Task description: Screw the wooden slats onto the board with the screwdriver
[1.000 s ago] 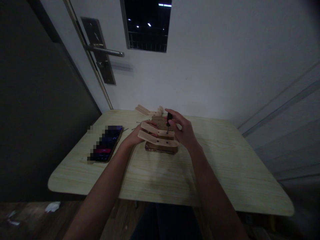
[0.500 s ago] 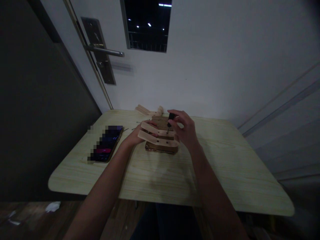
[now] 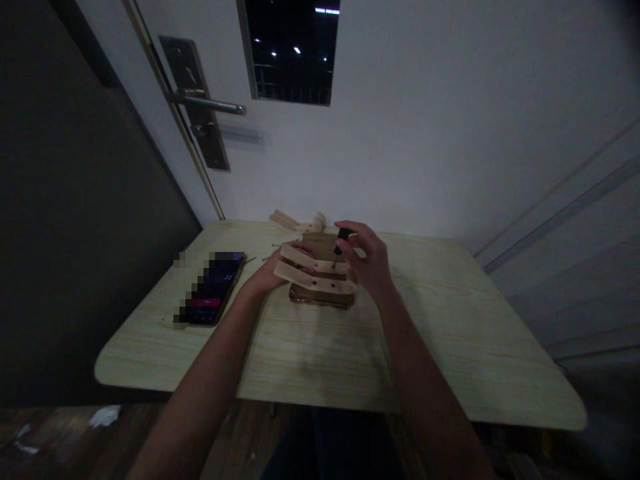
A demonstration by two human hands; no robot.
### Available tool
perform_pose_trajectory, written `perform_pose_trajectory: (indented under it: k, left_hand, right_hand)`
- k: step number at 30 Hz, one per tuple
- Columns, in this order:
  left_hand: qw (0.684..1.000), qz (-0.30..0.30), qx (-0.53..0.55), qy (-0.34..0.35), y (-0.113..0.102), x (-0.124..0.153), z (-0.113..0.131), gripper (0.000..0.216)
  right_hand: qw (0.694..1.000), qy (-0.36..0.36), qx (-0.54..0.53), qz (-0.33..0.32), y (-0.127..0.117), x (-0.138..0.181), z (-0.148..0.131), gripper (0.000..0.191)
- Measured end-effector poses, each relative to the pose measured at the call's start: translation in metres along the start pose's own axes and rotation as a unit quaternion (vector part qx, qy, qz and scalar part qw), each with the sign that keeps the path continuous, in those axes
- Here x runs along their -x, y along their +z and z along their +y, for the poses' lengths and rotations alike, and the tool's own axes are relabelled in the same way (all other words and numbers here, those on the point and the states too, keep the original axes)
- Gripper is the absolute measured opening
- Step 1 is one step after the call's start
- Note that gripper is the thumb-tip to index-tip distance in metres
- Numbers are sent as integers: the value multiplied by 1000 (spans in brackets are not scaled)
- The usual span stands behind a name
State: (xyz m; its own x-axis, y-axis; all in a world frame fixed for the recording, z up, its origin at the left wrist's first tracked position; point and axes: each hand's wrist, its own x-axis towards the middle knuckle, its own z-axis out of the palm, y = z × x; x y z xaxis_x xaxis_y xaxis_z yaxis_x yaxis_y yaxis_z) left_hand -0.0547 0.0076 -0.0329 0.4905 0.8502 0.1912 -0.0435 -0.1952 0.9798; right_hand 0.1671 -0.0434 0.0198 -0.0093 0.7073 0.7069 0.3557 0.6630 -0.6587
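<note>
My right hand (image 3: 371, 259) pinches a small screwdriver (image 3: 343, 239) by its black handle. The shaft points down, its tip at a hole in the rear of two pale wooden hooks (image 3: 324, 265). That hook and the front wooden hook (image 3: 325, 285) lie across a brown block (image 3: 320, 297), each with an angled arm rising to the left. Around the left end of the rear hook, the fingers of my left hand (image 3: 273, 272) are closed, partly hidden by the arms of both hooks.
More pale wooden hooks (image 3: 295, 223) lie at the table's back edge. Several loose screws (image 3: 251, 259) are scattered left of the block. A phone (image 3: 215, 290) lies on the left of the table (image 3: 450, 347). A white door (image 3: 400, 133) with a lever handle (image 3: 215, 105) stands behind.
The view has shifted very slightly. Both hands stay in place, with the screwdriver still upright over the rear hook.
</note>
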Motion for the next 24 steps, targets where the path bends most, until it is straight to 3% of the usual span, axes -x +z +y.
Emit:
perform_pose_trajectory:
  k: [8, 18, 24]
  left_hand:
    - [999, 17, -33, -2, 4, 2, 6, 55]
    - [1000, 17, -25, 2, 4, 3, 6, 56]
    - [1000, 11, -16, 7, 5, 4, 10, 58]
  right_hand:
    - [998, 16, -59, -35, -2, 1, -4, 32]
    - [1000, 1, 3, 10, 2, 1, -5, 22]
    - [999, 12, -36, 6, -1, 1, -4, 28]
